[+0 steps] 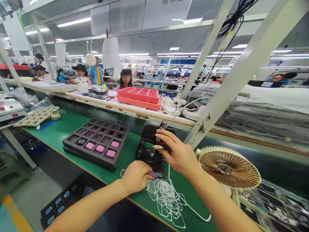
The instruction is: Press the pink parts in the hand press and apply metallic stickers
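A black press fixture (148,146) stands on the green mat near the bench's front edge. My right hand (177,153) is closed round the fixture's lever, whose red grip shows between the fingers. My left hand (136,176) pinches a small pink part (154,175) at the fixture's base. A tangle of white cord (166,198) lies on the mat just in front of both hands. Left of the fixture sits a black foam tray (96,143) with several pink parts in its pockets.
A small beige fan (228,167) stands close on the right. White slanted frame posts (243,69) rise behind the fixture. A beige tray (36,116) lies far left, stacked red trays (140,98) on the back shelf, another black tray (60,203) below the bench. Several workers sit beyond.
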Tool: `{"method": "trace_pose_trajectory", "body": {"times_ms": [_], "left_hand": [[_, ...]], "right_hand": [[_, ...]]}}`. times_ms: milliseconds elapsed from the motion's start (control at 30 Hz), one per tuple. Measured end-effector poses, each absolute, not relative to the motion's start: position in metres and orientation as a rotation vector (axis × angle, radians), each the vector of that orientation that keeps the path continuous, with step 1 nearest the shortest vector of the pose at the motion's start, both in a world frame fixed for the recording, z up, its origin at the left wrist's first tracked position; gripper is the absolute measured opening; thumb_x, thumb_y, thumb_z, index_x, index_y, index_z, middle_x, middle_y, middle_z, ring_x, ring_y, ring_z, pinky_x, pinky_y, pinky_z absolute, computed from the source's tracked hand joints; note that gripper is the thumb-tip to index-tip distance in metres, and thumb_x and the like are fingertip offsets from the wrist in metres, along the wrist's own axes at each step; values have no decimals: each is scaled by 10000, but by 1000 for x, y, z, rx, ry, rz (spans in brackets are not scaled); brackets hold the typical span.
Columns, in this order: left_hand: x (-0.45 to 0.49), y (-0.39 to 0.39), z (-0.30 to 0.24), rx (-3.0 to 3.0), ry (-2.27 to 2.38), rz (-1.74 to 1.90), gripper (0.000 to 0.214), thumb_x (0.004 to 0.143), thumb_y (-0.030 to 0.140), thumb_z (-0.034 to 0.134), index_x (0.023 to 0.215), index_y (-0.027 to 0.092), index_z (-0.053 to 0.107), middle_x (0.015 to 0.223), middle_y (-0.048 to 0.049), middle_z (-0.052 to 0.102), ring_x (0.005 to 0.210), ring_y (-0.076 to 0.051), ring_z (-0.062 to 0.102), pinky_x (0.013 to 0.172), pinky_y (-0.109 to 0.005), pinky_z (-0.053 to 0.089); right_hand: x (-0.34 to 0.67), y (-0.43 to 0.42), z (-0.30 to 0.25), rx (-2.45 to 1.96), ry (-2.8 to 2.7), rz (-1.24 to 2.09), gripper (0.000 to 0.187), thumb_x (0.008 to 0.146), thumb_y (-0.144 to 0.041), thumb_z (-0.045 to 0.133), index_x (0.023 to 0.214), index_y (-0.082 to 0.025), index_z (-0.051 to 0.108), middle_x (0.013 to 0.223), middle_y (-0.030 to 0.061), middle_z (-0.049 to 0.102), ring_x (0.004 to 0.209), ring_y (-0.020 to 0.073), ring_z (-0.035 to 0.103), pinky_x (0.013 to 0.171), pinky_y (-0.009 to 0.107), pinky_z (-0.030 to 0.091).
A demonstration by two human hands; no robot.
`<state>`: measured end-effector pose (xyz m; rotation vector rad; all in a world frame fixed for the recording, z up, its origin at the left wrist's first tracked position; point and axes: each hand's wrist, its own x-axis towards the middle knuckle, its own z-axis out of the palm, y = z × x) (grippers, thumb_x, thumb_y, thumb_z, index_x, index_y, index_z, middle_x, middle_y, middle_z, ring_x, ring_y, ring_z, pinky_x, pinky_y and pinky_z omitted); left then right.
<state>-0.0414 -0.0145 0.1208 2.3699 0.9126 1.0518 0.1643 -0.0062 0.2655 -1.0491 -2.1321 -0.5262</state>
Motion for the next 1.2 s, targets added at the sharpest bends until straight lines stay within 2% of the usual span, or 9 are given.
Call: {"method": "trace_pose_trajectory", "body": {"times_ms": [167,300,400,500,633,733,900,1033,1200], "left_hand": [[-31,5,106,2377,1001,960,70,904,266,786,934,209,811,1078,-101,837,1023,-287,770,969,-412,591],[-35,5,103,2332,1018,953,63,889,253,797,935,213,811,1037,-86,833,1006,-275,766,959,-392,596],[-48,-6,107,2235,1011,1031,111,966,228,706,999,211,811,1035,-81,813,1008,-246,749,955,-363,589],[-75,-27,110,2102,1028,1140,199,1034,230,623,1139,211,791,1080,-86,797,1029,-227,738,950,-353,587],[-113,-58,107,1948,1048,1213,197,1039,292,659,1183,249,786,1098,-60,810,1029,-222,759,928,-346,609],[-121,-74,107,1901,1095,1230,168,1031,304,680,1153,260,788,1090,-42,816,1024,-216,769,932,-344,619],[-106,-75,114,2011,1116,1294,114,1010,234,702,1105,221,763,1094,-60,790,1030,-211,756,938,-340,628],[-82,-50,121,2206,1177,1311,228,1032,190,651,1252,176,706,1108,-77,770,1026,-189,750,944,-308,629],[-39,3,117,2471,1079,1108,265,1037,152,582,1269,162,710,1248,-111,767,1169,-232,727,1090,-375,578]], "right_hand": [[161,17,264,-912,-2007,-604,237,1108,-288,545,1313,-231,649,1239,56,793,846,174,802,634,242,575],[161,34,312,-1134,-1678,-587,354,1048,-358,614,1366,-210,660,1042,81,820,809,256,787,699,329,576],[167,23,313,-1168,-1491,-668,237,1044,-382,627,1136,-194,738,953,96,801,796,261,755,732,350,555],[173,-11,251,-1121,-1718,-544,295,1099,-350,543,916,-209,727,846,53,773,740,187,730,718,279,545],[173,-35,149,-1457,-2273,-201,337,1149,-318,432,1210,-224,750,1208,68,794,989,176,777,782,240,585],[172,-15,118,-1589,-2327,-156,363,1103,-267,505,1430,-233,658,1442,97,695,1110,228,763,827,295,622],[169,27,122,-1569,-2421,-135,443,961,-188,660,1404,-211,679,1269,101,781,1042,291,791,850,363,648],[178,27,116,-1503,-2409,-166,390,1020,-214,549,1383,-197,690,1252,117,785,1040,309,798,807,404,673],[213,-21,104,-1370,-2163,-200,398,1057,-310,519,1431,-240,637,1350,70,751,1137,277,779,794,358,700]]}}
